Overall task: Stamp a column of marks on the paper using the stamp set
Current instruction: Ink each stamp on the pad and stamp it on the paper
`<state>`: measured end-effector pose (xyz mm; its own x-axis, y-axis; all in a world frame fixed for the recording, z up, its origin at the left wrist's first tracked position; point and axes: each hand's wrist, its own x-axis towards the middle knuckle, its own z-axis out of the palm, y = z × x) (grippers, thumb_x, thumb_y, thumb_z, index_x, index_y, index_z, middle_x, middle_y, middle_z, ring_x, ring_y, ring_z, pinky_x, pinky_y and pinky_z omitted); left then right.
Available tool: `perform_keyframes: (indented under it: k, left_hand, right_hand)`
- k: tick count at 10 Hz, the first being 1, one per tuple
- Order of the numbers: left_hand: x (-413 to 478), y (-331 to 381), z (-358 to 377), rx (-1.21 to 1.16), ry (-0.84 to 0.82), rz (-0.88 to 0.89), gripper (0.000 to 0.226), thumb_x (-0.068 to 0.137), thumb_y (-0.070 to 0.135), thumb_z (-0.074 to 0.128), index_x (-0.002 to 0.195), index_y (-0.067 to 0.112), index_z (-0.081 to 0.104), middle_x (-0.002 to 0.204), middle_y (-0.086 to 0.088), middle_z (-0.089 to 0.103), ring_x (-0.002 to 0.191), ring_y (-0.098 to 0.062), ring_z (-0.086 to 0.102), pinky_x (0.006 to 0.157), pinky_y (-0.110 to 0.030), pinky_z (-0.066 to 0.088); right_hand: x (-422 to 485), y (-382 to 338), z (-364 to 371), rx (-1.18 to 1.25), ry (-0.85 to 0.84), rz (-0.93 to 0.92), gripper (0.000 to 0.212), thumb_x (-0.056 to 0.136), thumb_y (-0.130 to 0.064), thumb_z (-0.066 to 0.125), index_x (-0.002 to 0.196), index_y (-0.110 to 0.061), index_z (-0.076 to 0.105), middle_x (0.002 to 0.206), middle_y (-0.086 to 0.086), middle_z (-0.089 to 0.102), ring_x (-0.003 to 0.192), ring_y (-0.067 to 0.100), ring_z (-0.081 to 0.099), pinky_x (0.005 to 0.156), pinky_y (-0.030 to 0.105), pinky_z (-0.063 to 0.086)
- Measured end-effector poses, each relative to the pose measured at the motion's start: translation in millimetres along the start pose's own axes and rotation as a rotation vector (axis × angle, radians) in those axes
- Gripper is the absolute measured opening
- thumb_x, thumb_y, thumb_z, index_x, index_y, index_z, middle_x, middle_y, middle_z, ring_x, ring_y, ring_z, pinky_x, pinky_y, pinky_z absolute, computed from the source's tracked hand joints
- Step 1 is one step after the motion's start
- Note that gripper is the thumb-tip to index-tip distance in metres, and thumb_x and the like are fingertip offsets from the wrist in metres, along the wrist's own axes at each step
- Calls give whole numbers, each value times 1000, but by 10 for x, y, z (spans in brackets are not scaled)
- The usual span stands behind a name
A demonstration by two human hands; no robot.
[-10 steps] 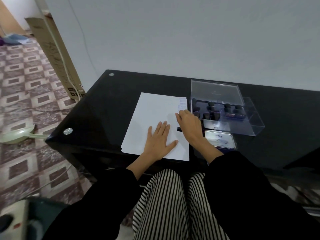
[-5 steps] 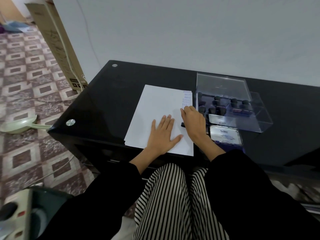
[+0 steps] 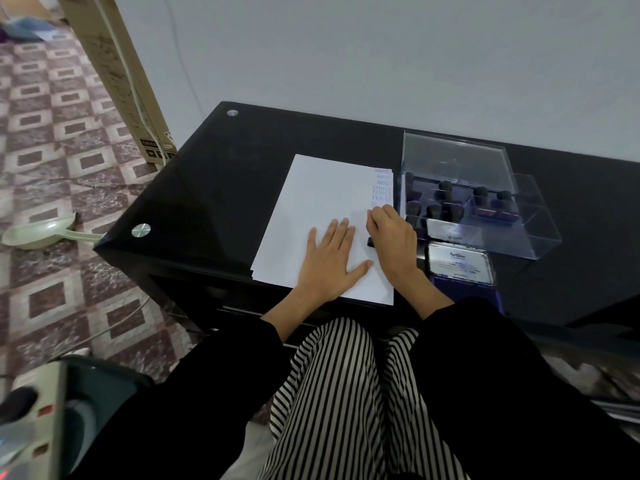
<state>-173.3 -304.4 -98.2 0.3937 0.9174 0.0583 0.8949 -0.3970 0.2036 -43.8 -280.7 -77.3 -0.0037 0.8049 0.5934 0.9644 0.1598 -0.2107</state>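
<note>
A white sheet of paper [image 3: 322, 209] lies on the black glass desk [image 3: 207, 188]. Down its right edge runs a column of blue stamped marks [image 3: 382, 188]. My left hand [image 3: 332, 261] lies flat on the paper, fingers straight and spread. My right hand [image 3: 393, 237] is curled over a black stamp [image 3: 370, 242], pressing it onto the paper just below the marks; only the stamp's dark base shows. The clear plastic stamp case [image 3: 485, 216] with several black-handled stamps stands to the right, lid up.
An ink pad tin [image 3: 460, 263] sits in front of the case near the desk's front edge. A tall cardboard box [image 3: 117, 77] leans on the wall at left. A pale green dustpan [image 3: 41, 233] lies on the patterned floor.
Both hands keep their places on the paper; the right hand still presses the stamp. The camera has tilted, so the desk sits lower in view than half a second ago.
</note>
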Motion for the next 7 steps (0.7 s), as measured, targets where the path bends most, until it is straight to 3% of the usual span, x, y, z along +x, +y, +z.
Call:
perform_keyframes:
  k: [1,2,5,7]
  left_hand:
    - [0,1,5,-3,3,2,99,71,67,-10,150,12,10,159,-4,4,147,-17,-1,116,-46,-3]
    - [1,2,14,5,6,4,98,71,67,-10,150,12,9,159,-4,4,147,-17,-1,116,-45,-3]
    - [6,0,26,24,1,5,97,71,65,-11,150,12,7,159,-4,2,147,-18,-2,116,-46,-3]
    - [12,2,32,33,2,9,95,73,65,-10,150,12,7,159,-4,2,147,-19,-2,116,-46,-3]
  right_hand:
    - [8,15,14,9,12,-25,30,72,5,70,56,-5,46,53,7,47,44,12,25,39,18,19]
    - [-3,24,34,25,11,-50,30,72,6,69,56,-6,46,54,7,46,44,11,25,37,14,6]
    - [-16,93,118,131,73,-63,25,74,7,60,57,-5,46,55,8,44,46,12,27,38,20,23]
    - [-17,112,135,148,96,-97,24,81,-5,44,57,-6,45,55,7,43,47,11,26,40,18,22]
